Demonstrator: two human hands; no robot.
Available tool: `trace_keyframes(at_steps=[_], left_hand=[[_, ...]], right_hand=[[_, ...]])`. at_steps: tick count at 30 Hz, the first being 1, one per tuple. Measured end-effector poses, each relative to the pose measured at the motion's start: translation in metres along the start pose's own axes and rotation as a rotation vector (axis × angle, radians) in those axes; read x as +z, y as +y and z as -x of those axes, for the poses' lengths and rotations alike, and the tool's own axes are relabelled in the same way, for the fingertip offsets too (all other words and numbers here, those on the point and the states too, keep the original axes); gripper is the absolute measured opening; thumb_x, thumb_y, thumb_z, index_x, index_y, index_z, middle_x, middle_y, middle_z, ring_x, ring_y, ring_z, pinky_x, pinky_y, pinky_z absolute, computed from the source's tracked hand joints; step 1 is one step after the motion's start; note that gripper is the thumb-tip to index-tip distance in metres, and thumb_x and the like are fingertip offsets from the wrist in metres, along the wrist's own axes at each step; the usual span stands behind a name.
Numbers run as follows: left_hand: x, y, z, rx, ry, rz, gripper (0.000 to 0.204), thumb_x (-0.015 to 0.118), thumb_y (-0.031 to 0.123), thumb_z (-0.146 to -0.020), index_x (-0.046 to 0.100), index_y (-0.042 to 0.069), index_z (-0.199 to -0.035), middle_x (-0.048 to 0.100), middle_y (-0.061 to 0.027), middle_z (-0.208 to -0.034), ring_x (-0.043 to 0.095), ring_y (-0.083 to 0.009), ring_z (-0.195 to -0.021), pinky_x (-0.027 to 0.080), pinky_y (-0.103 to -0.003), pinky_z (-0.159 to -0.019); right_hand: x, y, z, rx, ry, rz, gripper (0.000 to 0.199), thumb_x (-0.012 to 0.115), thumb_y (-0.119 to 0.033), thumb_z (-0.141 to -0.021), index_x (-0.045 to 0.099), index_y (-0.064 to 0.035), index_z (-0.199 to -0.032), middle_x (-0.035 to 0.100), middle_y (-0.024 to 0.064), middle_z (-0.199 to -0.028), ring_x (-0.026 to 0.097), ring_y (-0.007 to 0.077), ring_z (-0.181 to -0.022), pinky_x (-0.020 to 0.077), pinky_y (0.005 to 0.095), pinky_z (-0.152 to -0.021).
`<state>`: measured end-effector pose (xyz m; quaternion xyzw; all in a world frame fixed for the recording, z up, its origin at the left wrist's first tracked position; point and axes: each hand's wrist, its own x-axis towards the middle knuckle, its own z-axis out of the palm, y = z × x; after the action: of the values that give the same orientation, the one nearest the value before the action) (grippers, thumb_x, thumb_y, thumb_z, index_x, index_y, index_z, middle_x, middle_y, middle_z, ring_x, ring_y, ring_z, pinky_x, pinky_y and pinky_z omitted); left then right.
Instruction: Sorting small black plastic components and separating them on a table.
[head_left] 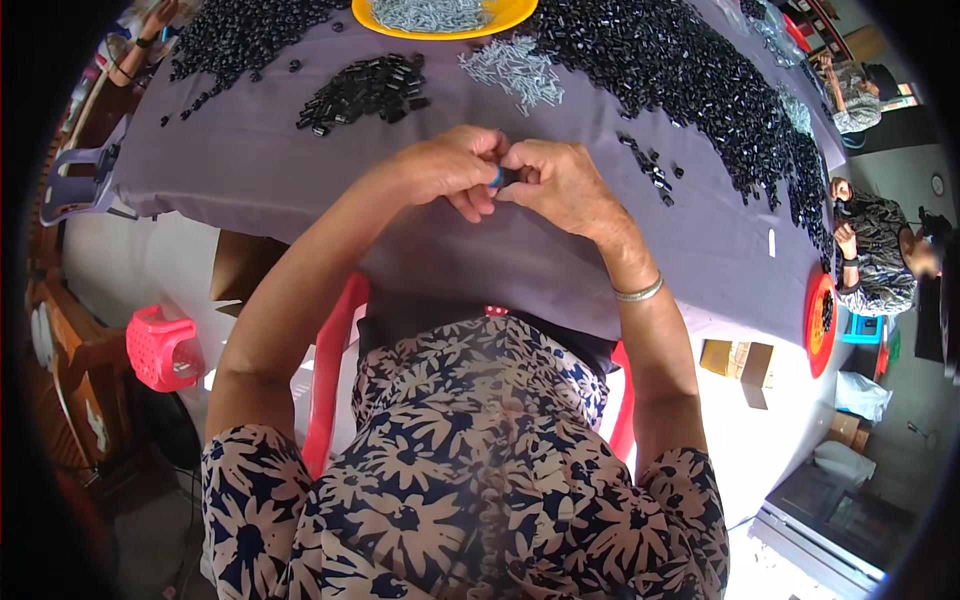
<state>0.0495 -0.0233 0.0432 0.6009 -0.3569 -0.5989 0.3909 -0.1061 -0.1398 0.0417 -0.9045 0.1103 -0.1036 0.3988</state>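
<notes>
My left hand (450,172) and my right hand (565,188) meet above the near part of the cloth-covered table. Between their fingertips they pinch a small black part (510,178); a bit of blue shows at its left end, by my left fingers. The fingers hide most of it, so its full shape is unclear. Just beyond my hands lie a small heap of black cylindrical parts (365,92) and a pile of thin silver-grey screw-like pins (515,70). To the right of my right hand are a few loose black parts (650,170).
A yellow bowl (440,32) of pins stands at the far edge. Large black heaps (690,75) spread along the far right; rounder black pieces (240,40) lie far left. A red tray (821,325) sits at the right edge. Other people (885,250) are at the sides.
</notes>
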Motion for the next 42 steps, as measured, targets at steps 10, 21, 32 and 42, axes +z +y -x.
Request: trace_keyframes(at_steps=[10, 21, 32, 42], left_hand=[[0.026, -0.006, 0.011, 0.117, 0.157, -0.233, 0.027, 0.040, 0.002, -0.087, 0.053, 0.001, -0.111, 0.060, -0.0064, -0.078, 0.063, -0.0137, -0.059, 0.055, -0.027, -0.050], [0.050, -0.040, 0.008, 0.579, 0.678, -0.821, 0.024, 0.056, 0.000, -0.080, 0.060, 0.003, -0.103, 0.065, -0.0183, -0.098, 0.062, -0.0406, -0.091, 0.050, -0.046, -0.077], [-0.051, -0.035, 0.023, 0.485, 1.055, -0.976, 0.029, 0.058, 0.002, -0.080, 0.061, 0.006, -0.108, 0.067, -0.0158, -0.101, 0.064, -0.0387, -0.091, 0.051, -0.047, -0.078], [0.023, -0.039, 0.018, 0.708, 0.707, -0.463, 0.036, 0.057, -0.008, -0.074, 0.061, 0.003, -0.108, 0.064, -0.0111, -0.093, 0.063, -0.0205, -0.083, 0.051, -0.030, -0.076]], right_hand=[[0.002, -0.002, 0.010, 0.023, 0.062, -0.072, 0.024, 0.076, -0.003, -0.071, 0.062, -0.0007, -0.091, 0.065, 0.0129, -0.075, 0.065, 0.0239, -0.067, 0.0526, 0.0345, -0.063], [0.002, 0.002, 0.057, -0.048, 0.402, -0.097, 0.027, 0.071, 0.002, -0.077, 0.061, -0.0039, -0.102, 0.066, 0.0090, -0.081, 0.065, 0.0168, -0.069, 0.0523, 0.0305, -0.064], [-0.098, 0.079, 0.048, -0.021, 0.457, 0.511, 0.010, 0.063, -0.008, -0.086, 0.068, -0.0036, -0.094, 0.064, 0.0124, -0.085, 0.064, 0.0310, -0.075, 0.0509, 0.0372, -0.069], [-0.097, 0.087, 0.022, -0.020, 0.274, 0.734, 0.010, 0.063, -0.004, -0.079, 0.068, -0.0027, -0.087, 0.065, 0.0120, -0.081, 0.065, 0.0303, -0.073, 0.0526, 0.0374, -0.069]])
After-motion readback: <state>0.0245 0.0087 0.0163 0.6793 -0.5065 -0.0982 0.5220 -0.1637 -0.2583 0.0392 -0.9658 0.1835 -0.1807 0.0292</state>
